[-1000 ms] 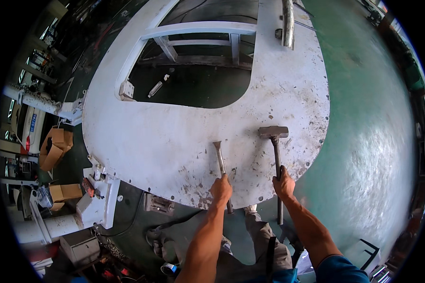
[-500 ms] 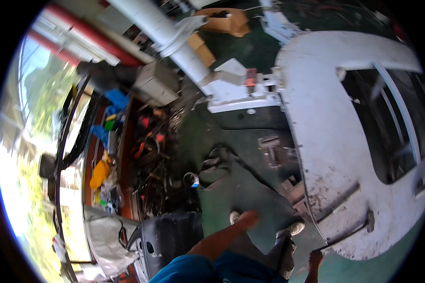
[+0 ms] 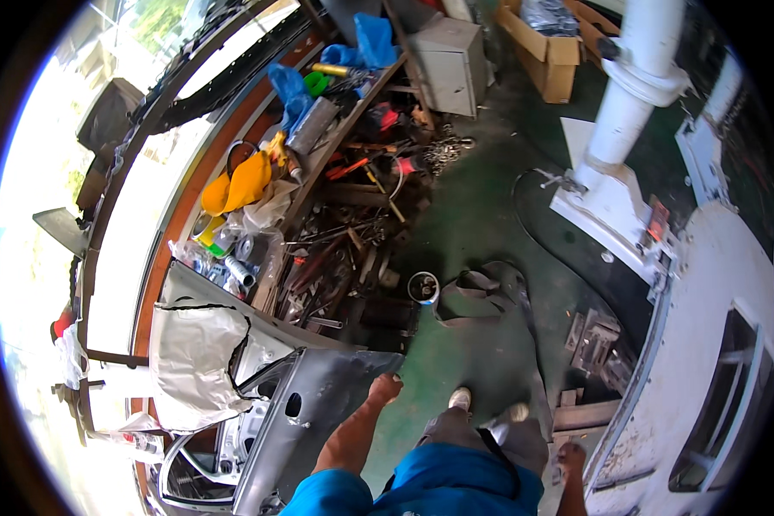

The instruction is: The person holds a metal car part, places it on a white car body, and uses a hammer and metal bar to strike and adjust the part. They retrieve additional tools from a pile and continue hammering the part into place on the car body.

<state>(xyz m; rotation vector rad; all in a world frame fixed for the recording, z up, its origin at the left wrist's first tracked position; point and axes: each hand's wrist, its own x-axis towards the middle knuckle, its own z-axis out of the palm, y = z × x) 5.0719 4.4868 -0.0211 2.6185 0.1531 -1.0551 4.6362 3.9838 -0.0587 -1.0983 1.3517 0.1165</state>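
Left fingers (image 3: 392, 387) curl near grey car door (image 3: 314, 408)

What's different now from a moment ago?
The view swung left, putting the large white metal plate at the right. The left grip has let go of the slim metal chisel and is now near the dark grey metal car door; the right grip no longer shows the long-handled hammer. The grey fabric strap still lies looped on the green floor.
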